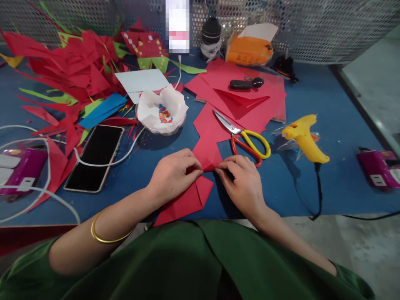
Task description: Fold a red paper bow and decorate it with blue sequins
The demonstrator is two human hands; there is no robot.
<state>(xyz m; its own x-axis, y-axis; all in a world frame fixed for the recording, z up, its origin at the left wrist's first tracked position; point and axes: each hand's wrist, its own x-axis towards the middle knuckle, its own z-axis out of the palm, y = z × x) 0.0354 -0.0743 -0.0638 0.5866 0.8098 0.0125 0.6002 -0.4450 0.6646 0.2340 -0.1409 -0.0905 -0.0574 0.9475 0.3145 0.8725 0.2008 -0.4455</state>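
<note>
Between my hands lies a piece of red paper (206,155) with a straight near edge. My left hand (175,177) pinches its left corner, and my right hand (242,183) pinches the right corner. Another folded red paper (187,200) rests below, close to the table's front edge, partly under my left hand. Just beyond my right hand are scissors (242,135) with one yellow and one red handle, their blades apart on a stack of red paper (243,96). A loose red paper flap stands up on that stack.
Paper scraps (71,66) heap at the far left. A lined bowl (162,112) holds small coloured bits. Left of me lies a phone (95,158) under a white cable. At right stand a yellow glue gun (304,137) and a purple socket block (379,168). An orange packet (249,50) sits behind.
</note>
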